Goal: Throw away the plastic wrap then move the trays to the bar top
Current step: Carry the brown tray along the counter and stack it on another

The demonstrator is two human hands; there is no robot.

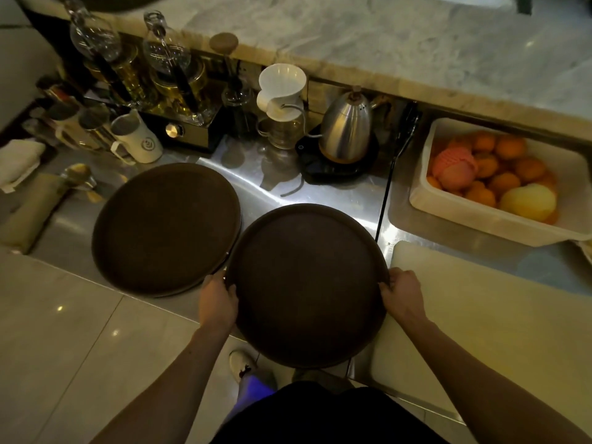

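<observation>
Two round dark brown trays are in view. I hold the nearer tray (307, 283) by its rim, my left hand (217, 302) on its left edge and my right hand (402, 294) on its right edge; it overhangs the steel counter's front edge. The second tray (165, 227) lies flat on the counter to the left, its right rim tucked under the held tray. The marble bar top (400, 36) runs across the back, higher than the counter. No plastic wrap is visible.
Behind the trays stand a steel kettle (347, 129) on a black base, a white dripper (282, 88) on a glass server, siphon brewers (166, 68) and milk jugs (134, 136). A white bin of oranges (499, 184) and a pale cutting board (480, 315) lie to the right.
</observation>
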